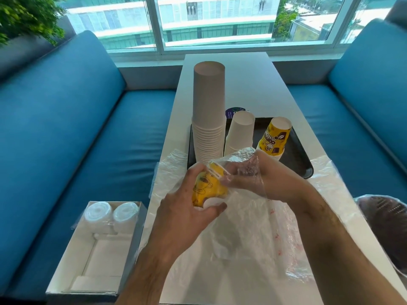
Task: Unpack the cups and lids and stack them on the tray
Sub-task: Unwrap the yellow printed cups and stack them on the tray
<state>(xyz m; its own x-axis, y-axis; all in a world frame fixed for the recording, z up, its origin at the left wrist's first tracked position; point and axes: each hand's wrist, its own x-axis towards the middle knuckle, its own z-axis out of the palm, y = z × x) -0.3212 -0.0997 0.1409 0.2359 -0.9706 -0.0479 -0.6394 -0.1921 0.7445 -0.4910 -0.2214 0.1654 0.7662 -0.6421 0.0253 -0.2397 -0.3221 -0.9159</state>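
Observation:
My left hand (189, 201) grips a short stack of yellow printed cups (208, 187) lying on its side above the table. My right hand (259, 175) is inside the clear plastic sleeve (233, 160) at the cups' rim end and pinches the film. On the black tray (297, 159) stand a tall stack of upturned white cups (208, 111), a shorter white stack (241, 130) and a yellow printed stack (275, 136). A purple lid (234, 111) shows behind them.
Loose clear plastic bags (253, 230) cover the near part of the white table (253, 84). An open box (97, 249) with two wrapped rolls of clear lids (111, 213) sits on the blue bench at left. A bin with a dark liner (387, 221) is at right.

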